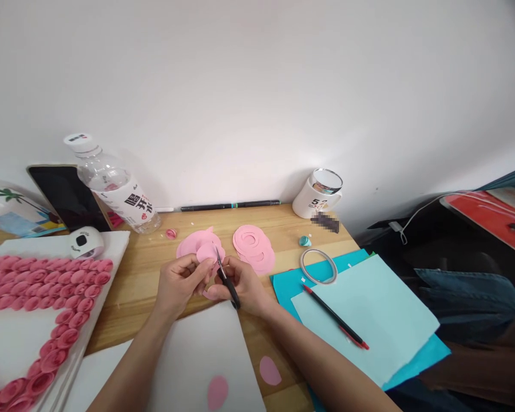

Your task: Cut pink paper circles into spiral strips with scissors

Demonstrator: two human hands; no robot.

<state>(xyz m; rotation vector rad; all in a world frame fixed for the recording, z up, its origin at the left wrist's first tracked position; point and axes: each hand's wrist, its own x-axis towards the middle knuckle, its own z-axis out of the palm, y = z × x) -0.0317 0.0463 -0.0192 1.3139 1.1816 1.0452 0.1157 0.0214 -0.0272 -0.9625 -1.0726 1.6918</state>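
My left hand (pixel 181 284) pinches a small pink paper disc (pixel 208 252) by its near edge, above the wooden table (pixel 141 274). My right hand (pixel 244 286) is closed round black-handled scissors (pixel 227 281), whose blades point up into the pink disc. Behind the hands lie a larger pink paper circle (pixel 187 246) and a stack of pink spiral-cut circles (pixel 254 246).
A white board (pixel 21 337) with rows of pink paper roses is at the left. A water bottle (pixel 115 189), phone, white mug (pixel 317 194), tape ring (pixel 318 266), red pen (pixel 335 316) on light blue sheets, white paper (pixel 197 366) and pink offcuts (pixel 269 371) surround the hands.
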